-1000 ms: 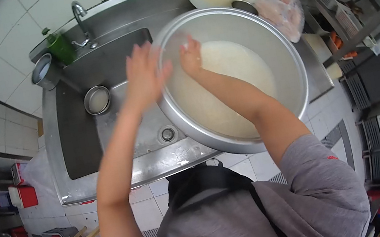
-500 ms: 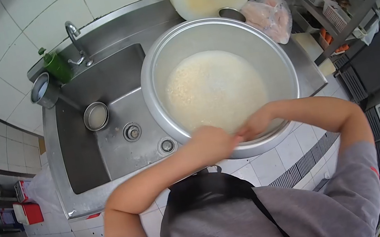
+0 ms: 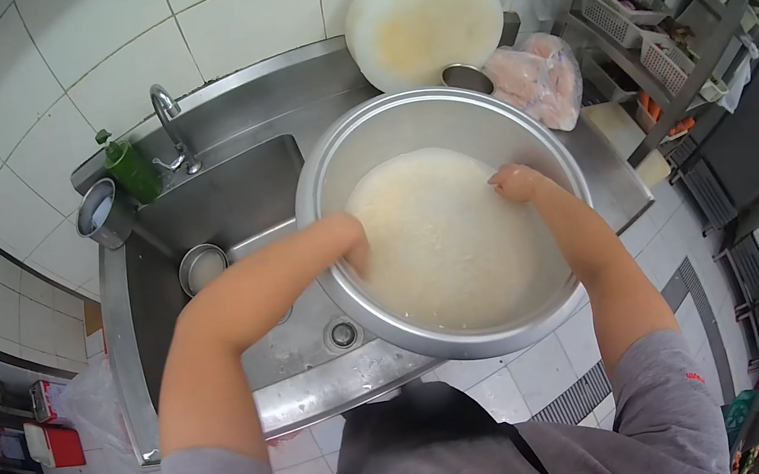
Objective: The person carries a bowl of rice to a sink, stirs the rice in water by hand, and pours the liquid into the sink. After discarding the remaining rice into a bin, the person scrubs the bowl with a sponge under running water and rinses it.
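A large round metal pot rests at the right side of the sink, its near side jutting out past the counter edge. Inside it lies pale rice in cloudy water. My left hand reaches over the left rim and bends down along the inner wall; its fingers are mostly hidden. On the right side of the pot is my right hand, over the cloudy water close to the wall, with its fingers curled in. Whether anything is inside them does not show.
The steel sink on the left holds a small metal bowl. Behind it stand a faucet, a green bottle and a metal container. A round cutting board and bagged meat sit behind the pot.
My hands were together at the pot's near side; they have moved apart and farther in, left hand to the left wall, right hand to the right. The camera view has shifted slightly.
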The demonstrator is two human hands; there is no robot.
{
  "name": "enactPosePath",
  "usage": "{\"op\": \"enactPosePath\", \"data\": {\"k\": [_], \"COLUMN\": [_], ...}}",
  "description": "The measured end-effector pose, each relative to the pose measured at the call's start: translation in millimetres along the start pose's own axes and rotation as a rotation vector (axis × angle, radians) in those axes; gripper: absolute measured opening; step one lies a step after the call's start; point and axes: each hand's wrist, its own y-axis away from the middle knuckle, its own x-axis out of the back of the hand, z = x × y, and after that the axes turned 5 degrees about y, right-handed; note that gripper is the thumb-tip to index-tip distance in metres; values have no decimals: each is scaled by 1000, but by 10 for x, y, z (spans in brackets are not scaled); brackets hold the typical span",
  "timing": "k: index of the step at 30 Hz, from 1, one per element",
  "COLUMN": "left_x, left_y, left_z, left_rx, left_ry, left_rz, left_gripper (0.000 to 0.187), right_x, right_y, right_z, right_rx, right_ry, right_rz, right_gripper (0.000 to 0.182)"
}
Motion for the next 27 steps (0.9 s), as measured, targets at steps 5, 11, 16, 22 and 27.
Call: {"op": "enactPosePath", "data": {"k": [5, 11, 16, 22, 27], "left_x": [-190, -149, -192, -226, -218], "left_y": [278, -33, -104, -154, -45], "left_z": [163, -493, -708, -728, -686], "left_rx": [-694, 398, 210, 293, -41], "left_ry": [550, 603, 1311, 1263, 1964], "left_rz": [340, 1807, 1260, 1254, 1114], "left_gripper": [33, 29, 47, 52, 46], "right_x": [-114, 626, 1512, 1312, 1389], "right_y": [-546, -1884, -61, 1409, -53], "right_z": [-393, -2033, -3028, -2225, -2966], "right_rx": [-750, -615, 62, 569, 98], "right_ry": [-1020, -1930, -1801, -1222, -1987], "right_rz": [713, 962, 624, -523, 134], "right_gripper": [22, 30, 39, 65, 66]}}
